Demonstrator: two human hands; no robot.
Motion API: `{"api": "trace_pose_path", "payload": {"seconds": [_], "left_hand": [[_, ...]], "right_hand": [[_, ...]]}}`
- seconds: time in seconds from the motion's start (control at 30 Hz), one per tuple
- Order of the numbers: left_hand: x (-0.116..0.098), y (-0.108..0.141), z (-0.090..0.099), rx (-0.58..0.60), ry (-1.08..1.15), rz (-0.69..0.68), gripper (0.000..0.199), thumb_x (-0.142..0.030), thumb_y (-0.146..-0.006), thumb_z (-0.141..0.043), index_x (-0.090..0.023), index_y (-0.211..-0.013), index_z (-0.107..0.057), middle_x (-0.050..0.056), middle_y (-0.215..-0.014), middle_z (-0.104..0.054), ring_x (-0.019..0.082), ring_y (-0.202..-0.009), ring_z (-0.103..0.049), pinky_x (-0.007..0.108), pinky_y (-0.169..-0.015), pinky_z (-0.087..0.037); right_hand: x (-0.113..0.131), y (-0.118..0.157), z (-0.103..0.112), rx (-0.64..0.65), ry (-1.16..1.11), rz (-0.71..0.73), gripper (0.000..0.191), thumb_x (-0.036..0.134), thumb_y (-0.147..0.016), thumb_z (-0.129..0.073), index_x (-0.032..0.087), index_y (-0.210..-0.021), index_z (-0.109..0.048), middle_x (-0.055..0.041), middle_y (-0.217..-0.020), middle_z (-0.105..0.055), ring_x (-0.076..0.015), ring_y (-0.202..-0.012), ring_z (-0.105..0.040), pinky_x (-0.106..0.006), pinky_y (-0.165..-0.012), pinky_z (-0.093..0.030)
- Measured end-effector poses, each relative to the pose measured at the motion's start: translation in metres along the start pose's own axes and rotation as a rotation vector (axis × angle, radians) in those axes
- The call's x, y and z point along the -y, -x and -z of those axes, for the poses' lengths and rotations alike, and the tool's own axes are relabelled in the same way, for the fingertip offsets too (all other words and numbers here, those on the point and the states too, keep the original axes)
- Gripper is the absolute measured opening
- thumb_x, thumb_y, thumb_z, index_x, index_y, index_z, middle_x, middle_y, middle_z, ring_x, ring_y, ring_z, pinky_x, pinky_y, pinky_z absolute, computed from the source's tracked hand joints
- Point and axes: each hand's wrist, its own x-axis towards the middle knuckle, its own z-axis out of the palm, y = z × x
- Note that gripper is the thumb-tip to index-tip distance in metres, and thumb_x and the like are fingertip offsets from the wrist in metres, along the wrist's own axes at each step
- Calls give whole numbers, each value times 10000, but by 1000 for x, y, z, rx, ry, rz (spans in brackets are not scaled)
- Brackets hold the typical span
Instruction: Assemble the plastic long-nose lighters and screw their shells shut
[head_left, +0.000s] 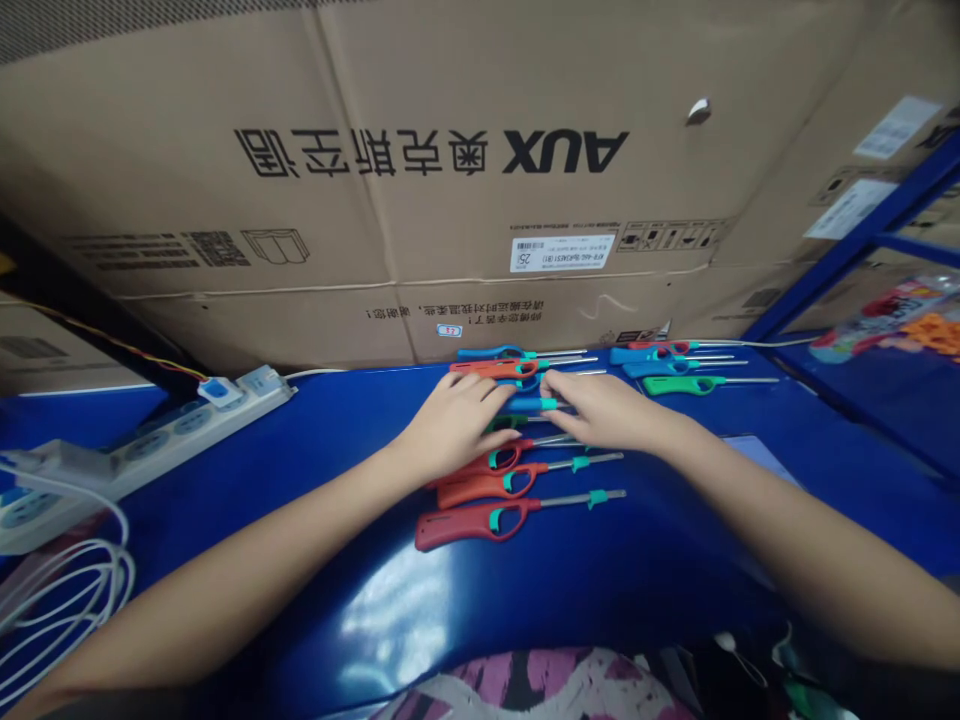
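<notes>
My left hand [457, 418] is closed around the body of a blue long-nosed lighter [525, 404], its fingers hiding much of the handle. The fingers of my right hand [604, 408] pinch around the same lighter's metal nozzle, close to its teal part; their exact grip is partly hidden. Below my hands lie an orange lighter [480, 487] and a red lighter [469, 525], both with teal pieces on their nozzles. Just beyond my hands, an orange-red lighter [491, 369] and a blue lighter [484, 353] lie in the same column.
Further right lies a second group, with a green lighter [679, 385] nearest. A large cardboard box [420, 230] walls off the back of the blue table [337, 590]. To the left are a white power strip [187, 440] and a coiled white cable [75, 590].
</notes>
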Motion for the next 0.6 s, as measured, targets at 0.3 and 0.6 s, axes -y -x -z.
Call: {"api": "trace_pose_path", "payload": {"seconds": [0.3,0.6], "left_hand": [[-39,25,45,374,221,-82,290,-497,-976,-607,-214,-968,-666,29,-852,-750,253,-770,-743,301,-596,-476],[-21,68,61,420,390,28,241,-465,-969,-637,-253,-1066,-697,6,-859,-746,196,-706,-709,268,-586,-436]], "right_hand": [[52,42,28,176,-101,258,340,438,-1041,-485,194,-863,-641,-16,-732,-689,-168,-637,-616,-291,-592,-290],[50,70,17,209,-127,213,312,392,-1052,-466,206,-869,-637,-8,-724,-692,-167,-631,-623,-295,-594,-336]]}}
